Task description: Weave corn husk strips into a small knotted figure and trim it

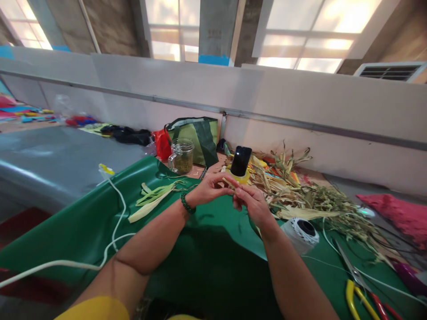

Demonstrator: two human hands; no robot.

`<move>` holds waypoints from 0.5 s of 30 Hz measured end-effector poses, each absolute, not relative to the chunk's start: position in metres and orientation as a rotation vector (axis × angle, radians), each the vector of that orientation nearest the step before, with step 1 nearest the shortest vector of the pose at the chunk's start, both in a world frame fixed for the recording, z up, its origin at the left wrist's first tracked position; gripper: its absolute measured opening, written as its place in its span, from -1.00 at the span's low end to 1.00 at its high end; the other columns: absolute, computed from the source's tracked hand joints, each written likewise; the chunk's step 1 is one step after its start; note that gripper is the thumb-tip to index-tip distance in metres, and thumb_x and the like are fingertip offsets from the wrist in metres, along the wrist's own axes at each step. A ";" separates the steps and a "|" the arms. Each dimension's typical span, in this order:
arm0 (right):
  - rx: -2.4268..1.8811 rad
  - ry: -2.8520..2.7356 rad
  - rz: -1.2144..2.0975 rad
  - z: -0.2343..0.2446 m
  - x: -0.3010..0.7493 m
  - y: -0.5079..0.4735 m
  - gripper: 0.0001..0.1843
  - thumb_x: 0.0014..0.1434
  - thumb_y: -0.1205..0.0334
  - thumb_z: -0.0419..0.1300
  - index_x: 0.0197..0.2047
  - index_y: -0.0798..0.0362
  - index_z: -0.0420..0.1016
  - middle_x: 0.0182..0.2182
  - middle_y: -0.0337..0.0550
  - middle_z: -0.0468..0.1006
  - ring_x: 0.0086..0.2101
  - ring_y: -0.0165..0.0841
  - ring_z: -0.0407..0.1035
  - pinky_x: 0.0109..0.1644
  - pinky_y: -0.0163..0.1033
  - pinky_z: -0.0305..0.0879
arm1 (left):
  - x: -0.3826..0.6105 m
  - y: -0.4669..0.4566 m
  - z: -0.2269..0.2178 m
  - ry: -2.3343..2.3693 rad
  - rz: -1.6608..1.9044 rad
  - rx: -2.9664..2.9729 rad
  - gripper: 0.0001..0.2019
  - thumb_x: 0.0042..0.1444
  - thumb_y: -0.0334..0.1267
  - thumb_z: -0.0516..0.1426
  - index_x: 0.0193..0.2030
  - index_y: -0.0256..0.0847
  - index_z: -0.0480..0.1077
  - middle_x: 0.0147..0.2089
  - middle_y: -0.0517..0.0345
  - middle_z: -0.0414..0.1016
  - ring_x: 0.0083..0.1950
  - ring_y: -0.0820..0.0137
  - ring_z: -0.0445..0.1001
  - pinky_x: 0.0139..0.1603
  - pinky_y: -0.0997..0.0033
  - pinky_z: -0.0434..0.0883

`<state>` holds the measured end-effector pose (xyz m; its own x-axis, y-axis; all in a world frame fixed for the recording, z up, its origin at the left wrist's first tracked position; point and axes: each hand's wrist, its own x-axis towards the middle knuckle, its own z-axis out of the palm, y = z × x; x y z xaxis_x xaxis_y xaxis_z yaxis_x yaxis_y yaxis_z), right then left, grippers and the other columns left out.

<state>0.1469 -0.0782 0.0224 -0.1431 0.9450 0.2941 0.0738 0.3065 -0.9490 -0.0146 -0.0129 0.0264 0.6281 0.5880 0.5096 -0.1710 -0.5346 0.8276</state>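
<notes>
My left hand (pixel 211 188), with a dark green bead bracelet on its wrist, pinches a small pale strip of dried husk (pixel 230 182) between thumb and fingers. Close against it, my right hand (pixel 252 202) grips the same strip from the other side. Both hands are held over the green mat (pixel 213 226), and the fingers hide most of the strip. A phone (pixel 240 161) stands upright just behind them on a yellow roll (pixel 245 178). Left of my hands, several green and pale husk leaves (pixel 151 202) lie on the mat.
A glass mug (pixel 182 156) stands before a green bag (pixel 200 140). Dried husks and stalks (pixel 310 195) are heaped at right. A spool of white thread (pixel 301 235), scissors (pixel 353 269) and yellow-handled pliers (pixel 358 298) lie nearer. A white cable (pixel 110 246) crosses the mat's left side.
</notes>
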 end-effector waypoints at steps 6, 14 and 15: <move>-0.971 -1.741 0.799 0.028 0.150 -0.082 -0.53 0.20 -0.10 0.06 -0.60 0.04 0.30 -0.69 -0.27 0.35 -0.66 -0.48 0.19 -0.56 -0.33 0.16 | -0.015 -0.014 0.025 0.291 1.008 1.867 -0.63 0.02 0.01 0.25 -0.29 -0.34 0.46 -0.32 0.05 0.49 -0.37 0.49 0.43 -0.38 0.54 0.38; -0.939 -1.999 0.021 0.027 0.154 -0.089 -0.65 0.32 0.19 0.02 -0.50 0.04 0.36 -0.60 -0.23 0.41 -0.52 -0.43 0.30 -0.40 -0.33 0.18 | -0.019 -0.017 0.029 0.323 0.893 1.733 -0.63 -0.06 -0.01 0.31 -0.34 -0.35 0.49 -0.27 0.02 0.52 -0.31 0.45 0.47 -0.31 0.49 0.42; -0.924 -2.016 -0.063 0.025 0.153 -0.089 -0.66 0.32 0.21 0.01 -0.49 0.05 0.37 -0.58 -0.22 0.42 -0.51 -0.42 0.30 -0.39 -0.32 0.18 | -0.018 -0.017 0.028 0.332 0.887 1.713 -0.63 -0.06 -0.01 0.31 -0.34 -0.35 0.49 -0.28 0.02 0.52 -0.31 0.45 0.47 -0.29 0.48 0.43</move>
<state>0.1531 -0.0887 0.0254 -0.3252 0.5845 0.7434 0.6295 0.7204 -0.2910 -0.0183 -0.0165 0.0283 0.6775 0.6241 0.3892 -0.2154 -0.3376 0.9163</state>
